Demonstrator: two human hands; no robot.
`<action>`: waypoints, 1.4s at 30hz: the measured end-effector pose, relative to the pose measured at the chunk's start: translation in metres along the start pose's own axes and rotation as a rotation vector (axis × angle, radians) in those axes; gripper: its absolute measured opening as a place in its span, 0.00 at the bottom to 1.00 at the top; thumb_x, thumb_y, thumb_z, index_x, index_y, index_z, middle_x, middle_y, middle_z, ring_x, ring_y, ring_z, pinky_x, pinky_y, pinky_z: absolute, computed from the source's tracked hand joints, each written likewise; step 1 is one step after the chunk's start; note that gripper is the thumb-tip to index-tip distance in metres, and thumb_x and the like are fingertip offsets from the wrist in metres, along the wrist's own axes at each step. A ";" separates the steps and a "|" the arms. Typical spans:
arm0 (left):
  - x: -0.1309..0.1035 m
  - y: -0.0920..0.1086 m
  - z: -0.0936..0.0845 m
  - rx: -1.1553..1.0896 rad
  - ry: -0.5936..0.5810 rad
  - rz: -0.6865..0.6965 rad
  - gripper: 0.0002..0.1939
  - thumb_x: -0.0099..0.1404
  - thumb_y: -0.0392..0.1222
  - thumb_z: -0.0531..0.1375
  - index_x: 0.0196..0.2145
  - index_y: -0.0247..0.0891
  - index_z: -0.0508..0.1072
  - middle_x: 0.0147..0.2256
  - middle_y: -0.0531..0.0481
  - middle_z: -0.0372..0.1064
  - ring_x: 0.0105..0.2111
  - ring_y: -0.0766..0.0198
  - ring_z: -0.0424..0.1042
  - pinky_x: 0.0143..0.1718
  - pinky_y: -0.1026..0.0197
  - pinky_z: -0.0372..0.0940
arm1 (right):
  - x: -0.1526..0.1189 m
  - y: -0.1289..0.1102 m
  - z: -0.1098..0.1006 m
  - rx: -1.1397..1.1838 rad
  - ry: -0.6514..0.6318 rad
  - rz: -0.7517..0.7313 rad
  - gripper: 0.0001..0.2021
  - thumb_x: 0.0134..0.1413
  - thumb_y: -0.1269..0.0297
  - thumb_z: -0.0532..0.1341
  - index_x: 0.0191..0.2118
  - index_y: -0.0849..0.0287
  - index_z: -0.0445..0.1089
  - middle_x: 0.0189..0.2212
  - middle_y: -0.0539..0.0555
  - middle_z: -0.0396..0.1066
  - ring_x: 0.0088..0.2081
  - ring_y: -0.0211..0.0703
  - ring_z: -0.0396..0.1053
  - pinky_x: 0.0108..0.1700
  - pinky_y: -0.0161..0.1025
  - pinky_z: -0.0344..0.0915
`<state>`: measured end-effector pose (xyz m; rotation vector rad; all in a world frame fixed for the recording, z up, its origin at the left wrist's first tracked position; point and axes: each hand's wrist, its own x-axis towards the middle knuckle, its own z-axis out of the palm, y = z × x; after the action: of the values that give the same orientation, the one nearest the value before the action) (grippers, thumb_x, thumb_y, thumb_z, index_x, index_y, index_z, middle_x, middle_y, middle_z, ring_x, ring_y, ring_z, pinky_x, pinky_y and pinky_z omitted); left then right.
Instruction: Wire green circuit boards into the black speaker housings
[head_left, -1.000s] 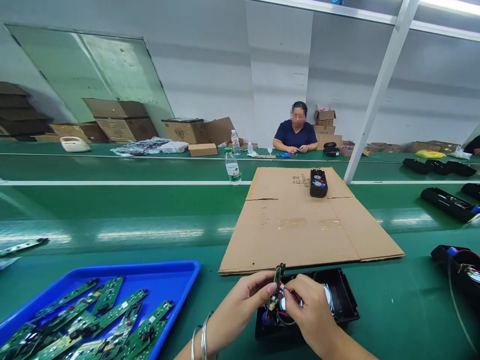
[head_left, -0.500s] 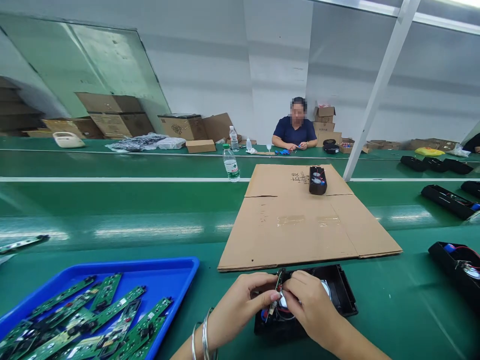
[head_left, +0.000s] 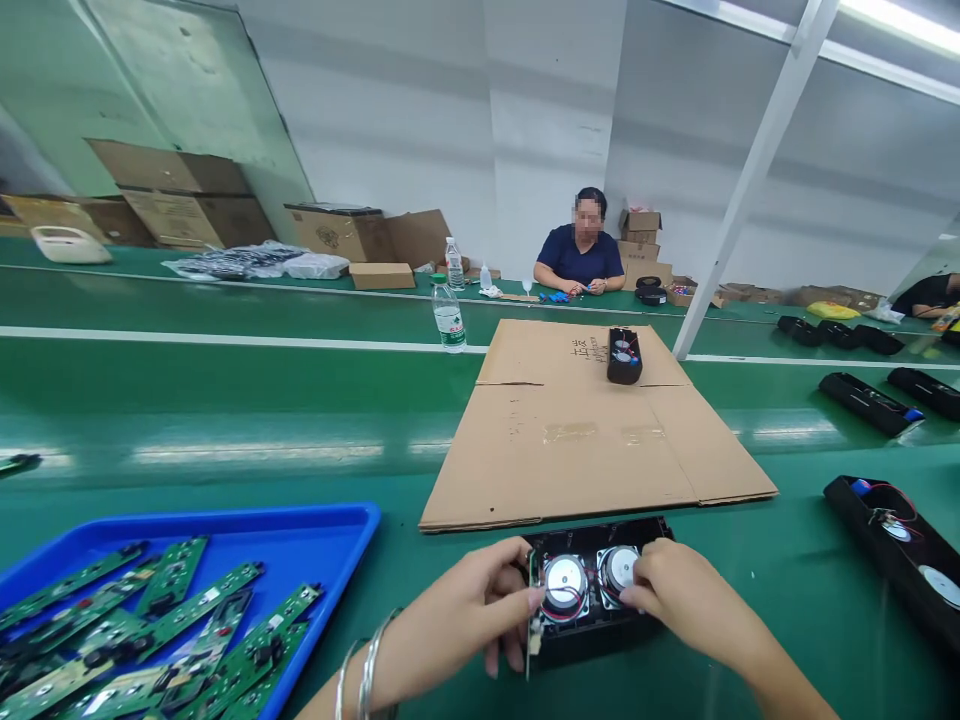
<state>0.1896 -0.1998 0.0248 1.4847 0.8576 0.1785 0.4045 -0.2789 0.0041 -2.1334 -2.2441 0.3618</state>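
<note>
A black speaker housing (head_left: 600, 645) lies in front of me with its inside facing up. Two round speaker drivers (head_left: 565, 588) with silvery backs sit in it, and thin red wires cross the left one. Between the thumb and fingers of my left hand (head_left: 484, 605) is a narrow circuit board (head_left: 534, 625), held on edge at the housing's left end. My right hand (head_left: 686, 595) grips the housing's right end, its thumb and forefinger beside the right driver; the other fingertips are hidden.
A blue tray (head_left: 330, 540) of green circuit boards (head_left: 217, 600) stands to the left. Beyond the housing lies flat cardboard (head_left: 570, 470) with another black housing (head_left: 624, 357) on it. More housings (head_left: 892, 540) are at right. A bottle (head_left: 448, 315) and a seated person (head_left: 581, 255) are farther back.
My right hand has left the circuit board and moved right to the housing's far end, uncovering both drivers. My left hand still holds the board, now at the housing's left end. The view has shifted slightly.
</note>
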 end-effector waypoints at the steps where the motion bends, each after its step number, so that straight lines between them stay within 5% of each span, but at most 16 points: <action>1: 0.002 -0.002 0.005 -0.050 -0.049 -0.013 0.13 0.53 0.48 0.54 0.33 0.39 0.58 0.20 0.58 0.64 0.20 0.66 0.69 0.17 0.67 0.59 | -0.004 0.001 0.005 -0.070 0.015 -0.021 0.10 0.49 0.61 0.61 0.22 0.60 0.68 0.23 0.54 0.68 0.27 0.43 0.65 0.26 0.36 0.51; 4: 0.009 -0.007 0.020 -0.137 -0.080 0.004 0.15 0.53 0.46 0.55 0.36 0.39 0.57 0.23 0.57 0.66 0.25 0.64 0.72 0.25 0.64 0.65 | -0.013 0.002 0.018 -0.142 0.111 -0.127 0.07 0.38 0.63 0.68 0.25 0.57 0.70 0.22 0.52 0.70 0.28 0.46 0.66 0.27 0.37 0.53; 9: 0.022 -0.016 0.030 -0.041 0.094 0.145 0.11 0.56 0.45 0.53 0.37 0.40 0.59 0.23 0.57 0.65 0.28 0.64 0.69 0.31 0.62 0.66 | -0.013 0.001 0.020 0.122 0.293 -0.160 0.08 0.46 0.74 0.61 0.24 0.53 0.71 0.23 0.48 0.71 0.28 0.41 0.66 0.29 0.36 0.56; 15: 0.026 -0.025 0.030 0.025 0.212 0.189 0.14 0.57 0.46 0.53 0.41 0.40 0.61 0.21 0.57 0.64 0.25 0.63 0.68 0.30 0.61 0.66 | -0.006 -0.004 0.018 0.261 0.235 -0.153 0.10 0.44 0.79 0.60 0.27 0.55 0.71 0.26 0.49 0.72 0.31 0.42 0.68 0.33 0.35 0.61; 20: 0.025 -0.024 0.030 -0.058 0.188 0.194 0.14 0.58 0.46 0.52 0.41 0.40 0.60 0.25 0.55 0.64 0.28 0.62 0.70 0.35 0.59 0.68 | -0.005 -0.010 0.018 0.365 0.172 -0.106 0.08 0.47 0.78 0.58 0.28 0.57 0.67 0.27 0.48 0.69 0.30 0.39 0.66 0.32 0.33 0.61; 25: 0.028 -0.029 0.030 -0.089 0.204 0.175 0.15 0.57 0.48 0.53 0.41 0.41 0.59 0.26 0.54 0.65 0.30 0.61 0.70 0.35 0.58 0.69 | 0.009 -0.026 0.032 0.531 0.380 -0.064 0.07 0.55 0.75 0.52 0.32 0.58 0.65 0.29 0.49 0.67 0.32 0.38 0.64 0.34 0.34 0.61; 32: 0.028 -0.035 0.033 0.056 0.233 0.180 0.16 0.60 0.46 0.48 0.45 0.40 0.56 0.27 0.51 0.68 0.29 0.59 0.72 0.34 0.58 0.69 | 0.014 -0.038 0.059 0.205 0.596 -0.051 0.07 0.54 0.75 0.54 0.33 0.58 0.66 0.28 0.51 0.66 0.31 0.41 0.60 0.33 0.39 0.55; 39: 0.024 -0.036 0.034 0.158 0.185 0.193 0.15 0.61 0.45 0.46 0.45 0.41 0.57 0.29 0.51 0.69 0.28 0.61 0.71 0.32 0.61 0.68 | 0.009 -0.038 0.056 0.391 0.528 -0.025 0.05 0.51 0.74 0.58 0.28 0.58 0.65 0.26 0.48 0.65 0.31 0.39 0.59 0.35 0.38 0.54; 42: 0.023 -0.034 0.033 0.173 0.185 0.184 0.15 0.61 0.45 0.47 0.45 0.42 0.58 0.27 0.52 0.69 0.27 0.61 0.71 0.32 0.60 0.68 | 0.009 -0.038 0.059 0.370 0.593 -0.058 0.06 0.51 0.75 0.57 0.26 0.59 0.65 0.25 0.49 0.65 0.31 0.39 0.59 0.35 0.39 0.52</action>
<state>0.2122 -0.2167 -0.0202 1.7304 0.9008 0.3913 0.3561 -0.2806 -0.0480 -1.6950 -1.7403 0.1050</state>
